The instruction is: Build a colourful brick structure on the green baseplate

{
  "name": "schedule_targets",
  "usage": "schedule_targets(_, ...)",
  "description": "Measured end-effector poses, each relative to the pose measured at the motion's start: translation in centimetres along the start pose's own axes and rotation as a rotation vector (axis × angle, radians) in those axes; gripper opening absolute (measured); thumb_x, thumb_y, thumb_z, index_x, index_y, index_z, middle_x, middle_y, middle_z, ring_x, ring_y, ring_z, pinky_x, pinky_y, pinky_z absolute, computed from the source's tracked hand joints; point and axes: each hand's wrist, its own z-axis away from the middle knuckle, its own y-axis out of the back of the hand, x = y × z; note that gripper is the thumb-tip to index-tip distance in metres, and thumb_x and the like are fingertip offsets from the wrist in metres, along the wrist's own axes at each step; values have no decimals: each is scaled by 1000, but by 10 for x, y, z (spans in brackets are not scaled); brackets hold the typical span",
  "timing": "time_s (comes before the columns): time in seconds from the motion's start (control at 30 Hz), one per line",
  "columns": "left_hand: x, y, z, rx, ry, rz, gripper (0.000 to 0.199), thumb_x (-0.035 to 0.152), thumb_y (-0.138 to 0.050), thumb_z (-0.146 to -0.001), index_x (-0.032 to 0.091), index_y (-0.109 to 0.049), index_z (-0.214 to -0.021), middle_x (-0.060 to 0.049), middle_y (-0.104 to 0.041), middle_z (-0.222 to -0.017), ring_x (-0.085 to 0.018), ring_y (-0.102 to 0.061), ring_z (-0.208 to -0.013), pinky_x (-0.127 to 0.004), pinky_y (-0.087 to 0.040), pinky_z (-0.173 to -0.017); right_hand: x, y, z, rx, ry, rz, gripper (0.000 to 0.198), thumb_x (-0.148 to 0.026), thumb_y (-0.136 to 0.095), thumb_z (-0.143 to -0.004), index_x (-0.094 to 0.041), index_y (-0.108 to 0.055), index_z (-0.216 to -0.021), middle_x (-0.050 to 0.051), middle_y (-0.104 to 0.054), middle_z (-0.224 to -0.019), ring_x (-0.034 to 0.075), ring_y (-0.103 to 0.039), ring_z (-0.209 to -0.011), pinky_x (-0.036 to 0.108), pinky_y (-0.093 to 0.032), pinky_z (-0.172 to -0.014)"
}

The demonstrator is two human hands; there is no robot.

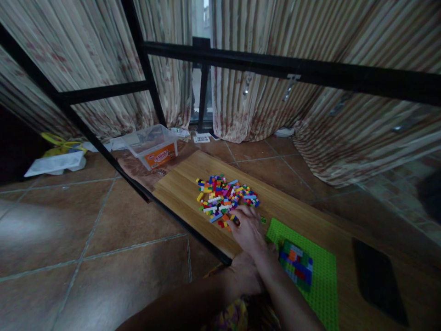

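A heap of small multicoloured toy bricks (223,195) lies on the wooden board. My right hand (247,227) is at the heap's near edge, thumb and forefinger curved and apart around a few loose bricks; no brick is plainly lifted. My left hand (245,272) lies lower, crossed beneath my right forearm, which hides its fingers. Right of my hands is a bright green studded baseplate (325,285). On it sits a built block of bricks (296,264), mostly blue, green and red, with an orange spot. A small green piece (263,220) lies between heap and baseplate.
The wooden board (186,172) rests low over a tiled floor (138,276). Black metal bars (241,59) cross above and along its near side. A clear plastic box (155,147) with an orange label stands beyond its left end. A dark flat object (379,278) lies at right.
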Motion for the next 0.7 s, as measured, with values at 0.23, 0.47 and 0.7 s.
schedule_targets(0.23, 1, 26, 5, 16, 80, 178, 42, 33, -51, -89, 17, -50, -128, -9, -60, -127, -25, -57, -112, -36, -44, -100, -12, -5, -6, -65, 48, 100, 15, -36, -62, -85, -24, -69, -89, 5, -63, -102, 25, -51, -98, 40, -37, -89)
schedule_targets(0.47, 3, 35, 7, 35, 70, 136, 46, 33, -56, -87, 14, -51, -129, -9, -58, -130, -26, -55, -116, -35, -40, -105, -11, -8, -7, -32, -8, 158, 13, -30, -56, -88, -22, -67, -88, 7, -63, -98, 26, -50, -96, 40, -37, -85)
schedule_targets(0.7, 1, 28, 5, 53, 16, 107, 48, 35, -52, -89, 10, -49, -129, -12, -57, -130, -25, -52, -120, -32, -40, -106, -4, -7, -4, 96, -161, 233, 13, -21, -54, -87, -22, -67, -87, 11, -64, -99, 28, -50, -95, 41, -37, -78)
